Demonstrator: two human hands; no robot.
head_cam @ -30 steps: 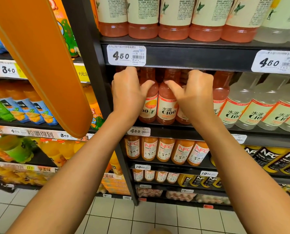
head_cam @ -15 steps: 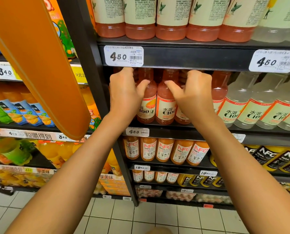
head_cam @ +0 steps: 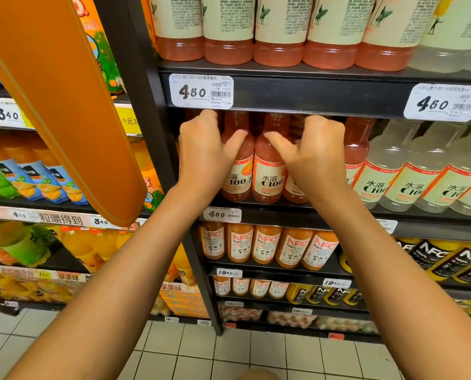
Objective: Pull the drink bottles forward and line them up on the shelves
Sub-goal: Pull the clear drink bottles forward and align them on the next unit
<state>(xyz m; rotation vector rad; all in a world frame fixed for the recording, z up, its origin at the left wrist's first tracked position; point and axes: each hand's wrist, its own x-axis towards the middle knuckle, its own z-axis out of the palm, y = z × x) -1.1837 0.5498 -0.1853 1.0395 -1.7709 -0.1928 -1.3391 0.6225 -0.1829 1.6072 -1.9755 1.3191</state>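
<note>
Pink bottles (head_cam: pixel 268 171) between thumbs; fingers (head_cam: pixel 315 123) curled behind.

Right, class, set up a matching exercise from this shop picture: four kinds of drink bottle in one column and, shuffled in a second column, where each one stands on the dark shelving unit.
Things
1. pink C100 bottles
2. clear C100 bottles
3. orange NFC bottles
4. black-label NFC bottles

Places
A. shelf below the hands, right part
B. same shelf as the hands, right part
C. between the left hand and right hand
D. shelf below the hands, left part

Pairs: 1-C, 2-B, 3-D, 4-A
</note>
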